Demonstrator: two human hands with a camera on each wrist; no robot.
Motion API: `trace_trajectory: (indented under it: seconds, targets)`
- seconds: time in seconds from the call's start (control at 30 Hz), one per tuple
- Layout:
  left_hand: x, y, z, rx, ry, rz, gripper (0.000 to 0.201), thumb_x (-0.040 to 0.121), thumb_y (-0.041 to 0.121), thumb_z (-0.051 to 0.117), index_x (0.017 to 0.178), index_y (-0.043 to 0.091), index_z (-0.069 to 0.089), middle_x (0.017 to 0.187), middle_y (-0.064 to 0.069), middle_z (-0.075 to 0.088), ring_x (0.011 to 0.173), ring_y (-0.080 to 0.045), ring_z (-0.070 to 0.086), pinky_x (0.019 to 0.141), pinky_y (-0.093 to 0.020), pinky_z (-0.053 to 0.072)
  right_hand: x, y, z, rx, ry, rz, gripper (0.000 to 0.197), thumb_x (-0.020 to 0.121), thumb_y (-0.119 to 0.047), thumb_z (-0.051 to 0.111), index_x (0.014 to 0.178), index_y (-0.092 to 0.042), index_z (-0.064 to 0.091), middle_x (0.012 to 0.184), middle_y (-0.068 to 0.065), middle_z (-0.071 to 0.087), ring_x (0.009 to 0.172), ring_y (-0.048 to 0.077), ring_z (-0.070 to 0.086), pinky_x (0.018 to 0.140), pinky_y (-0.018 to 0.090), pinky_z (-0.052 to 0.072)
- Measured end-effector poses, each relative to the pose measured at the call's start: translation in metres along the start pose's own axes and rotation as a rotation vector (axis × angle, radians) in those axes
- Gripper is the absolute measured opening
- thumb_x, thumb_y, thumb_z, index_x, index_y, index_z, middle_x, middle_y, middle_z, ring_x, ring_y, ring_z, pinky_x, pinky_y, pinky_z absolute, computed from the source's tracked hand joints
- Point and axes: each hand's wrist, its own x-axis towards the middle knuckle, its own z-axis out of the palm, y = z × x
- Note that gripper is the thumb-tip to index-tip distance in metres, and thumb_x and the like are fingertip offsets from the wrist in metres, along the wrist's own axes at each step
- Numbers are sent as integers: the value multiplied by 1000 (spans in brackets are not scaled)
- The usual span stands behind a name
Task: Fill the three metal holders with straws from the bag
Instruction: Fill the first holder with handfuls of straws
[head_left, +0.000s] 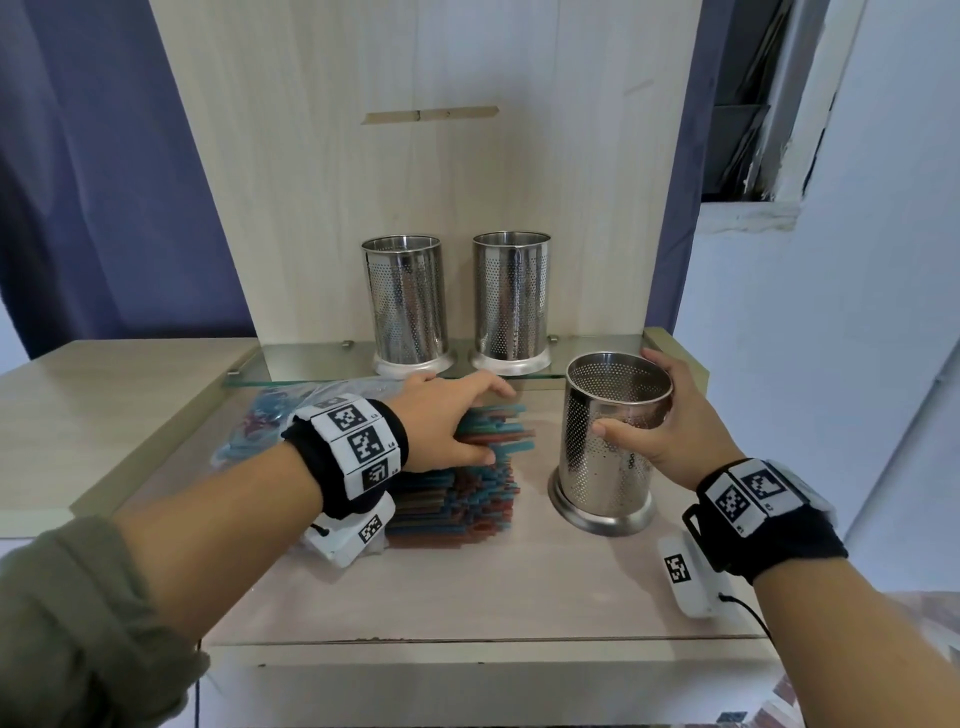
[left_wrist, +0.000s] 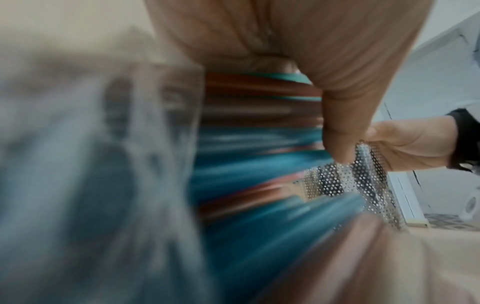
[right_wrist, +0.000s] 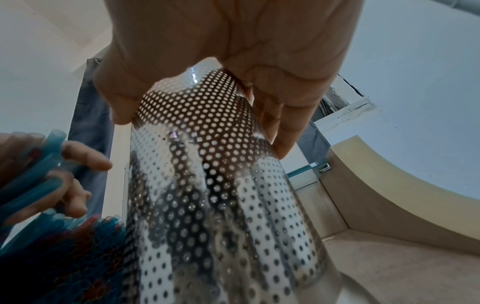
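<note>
A stack of blue and red straws (head_left: 467, 493) lies on the table with its ends sticking out of a clear plastic bag (head_left: 270, 415). My left hand (head_left: 457, 421) grips a bunch from the top of the stack, thumb below and fingers above; the straws (left_wrist: 254, 156) fill the left wrist view. My right hand (head_left: 660, 415) holds a perforated metal holder (head_left: 608, 441) upright on the table right of the straws, thumb on its front and fingers round its back near the rim. The same holder (right_wrist: 207, 195) fills the right wrist view. It looks empty. Two more holders (head_left: 405, 301) (head_left: 511, 296) stand on a glass shelf behind.
The glass shelf (head_left: 311, 358) runs along the wooden back panel (head_left: 415, 130) just behind the straws. A lower wooden surface (head_left: 104, 410) lies to the left. The table's front edge (head_left: 467, 642) is near me. A white wall (head_left: 831, 338) stands at the right.
</note>
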Motion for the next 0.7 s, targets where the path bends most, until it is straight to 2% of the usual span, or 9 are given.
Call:
trace_trajectory:
  seconds: [0.1,0.17,0.27,0.33,0.4,0.47,0.57,0.63,0.7]
  targets:
    - [-3,3,4,41,36,58,70,87,37,67,144,36,28,120,11,63,122,-11,52,118,-39,9,0,0,0,7,2,-1,101,62,-23,90,144,-20,31,130,-4,49,108,4,53,76,-4,36]
    - [-5,3,7,88,49,100,66,90,34,63,145,35,27,115,14,62,118,-11,53,118,-38,6,0,1,1,11,3,-1,101,62,-22,91,144,-20,31,131,-4,49,106,2,53,77,-3,36]
    - [-3,7,9,142,64,159,52,91,30,59,139,30,39,118,14,60,114,-10,53,117,-40,6,1,2,1,11,2,-2,103,61,-24,91,145,-20,31,135,-1,47,111,6,52,83,2,34]
    - [0,10,7,145,78,200,34,91,26,59,124,24,52,117,10,60,111,-11,53,117,-42,10,1,2,1,9,-1,-2,103,61,-25,91,145,-21,30,137,-1,46,113,7,51,84,4,34]
    - [3,15,5,89,95,236,24,90,24,60,113,18,57,109,4,60,101,-15,54,109,-36,28,1,2,1,14,0,-2,103,62,-24,90,145,-20,30,138,0,46,113,7,51,85,5,35]
    - [6,21,1,39,115,262,18,90,22,62,106,16,57,100,4,57,89,-15,52,85,-26,39,0,1,1,22,4,-1,103,62,-22,91,145,-20,30,138,0,46,114,7,51,88,9,36]
    - [13,33,-7,28,139,299,15,92,21,60,93,24,45,86,13,43,74,-7,41,69,-19,29,0,2,2,34,7,-3,104,61,-22,91,145,-20,30,139,3,46,116,9,52,93,14,37]
    - [19,42,-12,28,149,315,17,93,22,59,94,26,42,82,16,40,68,-3,41,68,-18,28,0,3,3,38,8,-6,104,60,-23,91,144,-21,30,139,3,46,116,9,53,92,11,38]
    - [23,50,-16,9,151,327,12,94,24,58,100,22,48,86,13,49,69,-2,46,69,-19,32,0,4,3,40,5,-7,105,60,-25,92,144,-21,29,137,2,48,115,8,54,91,8,39]
